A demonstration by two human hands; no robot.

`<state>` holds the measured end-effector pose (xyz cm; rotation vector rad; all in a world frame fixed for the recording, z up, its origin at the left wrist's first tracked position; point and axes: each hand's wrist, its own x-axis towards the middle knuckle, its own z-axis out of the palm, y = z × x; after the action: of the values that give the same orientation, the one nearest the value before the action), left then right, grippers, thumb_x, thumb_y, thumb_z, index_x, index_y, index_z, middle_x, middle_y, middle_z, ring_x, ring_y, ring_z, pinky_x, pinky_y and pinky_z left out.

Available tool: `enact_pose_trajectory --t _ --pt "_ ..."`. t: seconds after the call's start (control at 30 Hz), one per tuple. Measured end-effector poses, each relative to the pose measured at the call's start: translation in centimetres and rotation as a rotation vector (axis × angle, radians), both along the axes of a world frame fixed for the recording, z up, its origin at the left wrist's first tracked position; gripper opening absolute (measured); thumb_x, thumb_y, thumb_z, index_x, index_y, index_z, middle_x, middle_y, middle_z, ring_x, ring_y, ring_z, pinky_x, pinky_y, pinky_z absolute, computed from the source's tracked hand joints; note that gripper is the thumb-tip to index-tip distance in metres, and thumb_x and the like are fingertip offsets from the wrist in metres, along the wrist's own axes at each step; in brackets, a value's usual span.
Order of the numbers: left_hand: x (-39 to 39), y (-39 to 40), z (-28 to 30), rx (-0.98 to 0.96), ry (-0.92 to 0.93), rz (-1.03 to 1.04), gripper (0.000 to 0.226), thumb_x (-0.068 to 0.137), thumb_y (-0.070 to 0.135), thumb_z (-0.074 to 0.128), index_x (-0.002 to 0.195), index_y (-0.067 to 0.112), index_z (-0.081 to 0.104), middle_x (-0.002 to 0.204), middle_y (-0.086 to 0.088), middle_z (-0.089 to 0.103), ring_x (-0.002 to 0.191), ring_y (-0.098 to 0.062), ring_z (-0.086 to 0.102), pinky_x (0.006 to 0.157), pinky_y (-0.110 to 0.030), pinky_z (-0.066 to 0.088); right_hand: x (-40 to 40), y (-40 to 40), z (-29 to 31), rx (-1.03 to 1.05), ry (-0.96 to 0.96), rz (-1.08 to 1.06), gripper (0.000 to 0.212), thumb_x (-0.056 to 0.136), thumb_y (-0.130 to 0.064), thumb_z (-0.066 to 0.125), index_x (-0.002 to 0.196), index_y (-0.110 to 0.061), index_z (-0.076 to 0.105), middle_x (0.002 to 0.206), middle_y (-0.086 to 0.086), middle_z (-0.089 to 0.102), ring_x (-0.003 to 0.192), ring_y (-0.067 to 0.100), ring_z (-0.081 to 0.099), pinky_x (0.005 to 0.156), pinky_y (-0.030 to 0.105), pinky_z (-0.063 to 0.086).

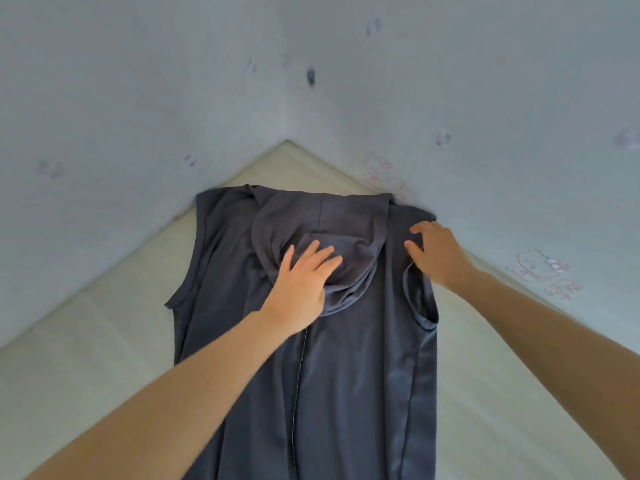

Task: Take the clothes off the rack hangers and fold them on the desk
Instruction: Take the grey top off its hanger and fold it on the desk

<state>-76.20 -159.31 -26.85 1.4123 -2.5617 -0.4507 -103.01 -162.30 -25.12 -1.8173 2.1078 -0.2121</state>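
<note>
On the far left, the pale desk (86,358) is seen running into the corner of a grey-blue wall (138,81) dotted with faint cartoon prints. A dark grey sleeveless hooded garment (356,375) is laid flat on the desk, shoulders toward the corner, its left armhole (183,289) lying open and a zip line (297,393) seen down the middle. The left hand (301,285) is laid on the hood (332,237), fingers straight and spread, pressing the bunched fabric down; nothing is gripped. The hood is crumpled and folded down over the chest. Further right, the right hand (436,252) is placed at the right shoulder, fingers bent, the cloth beside the right armhole (420,299) apparently pinched, though the fingertips are partly hidden.
</note>
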Motion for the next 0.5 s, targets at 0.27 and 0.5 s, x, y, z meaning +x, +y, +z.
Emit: enact_pose_trajectory --t 0.27,0.5 --pt "-11.9 6.5 0.1 0.044 0.043 -0.069 0.043 0.095 0.034 0.050 0.134 0.016 0.052 0.116 -0.005 0.058 0.116 -0.028 0.047 0.105 -0.041 0.034 -3.2 -1.7 1.8 0.118 -0.313 -0.397 0.027 0.095 -0.026 0.050 0.089 -0.002 0.060 0.083 0.015 0.058 0.089 0.034 0.057 0.084 0.039 0.046" --pt "-17.5 8.3 0.2 0.164 -0.167 0.151 0.044 0.096 0.052 0.043 0.117 0.013 0.051 0.113 -0.007 0.053 0.112 -0.028 0.040 0.095 -0.041 0.032 -4.2 -3.0 -0.2 0.209 -0.798 -0.640 0.026 0.092 -0.029 0.058 0.080 -0.006 0.054 0.065 0.009 0.047 0.041 0.017 0.039 0.048 0.025 0.035"
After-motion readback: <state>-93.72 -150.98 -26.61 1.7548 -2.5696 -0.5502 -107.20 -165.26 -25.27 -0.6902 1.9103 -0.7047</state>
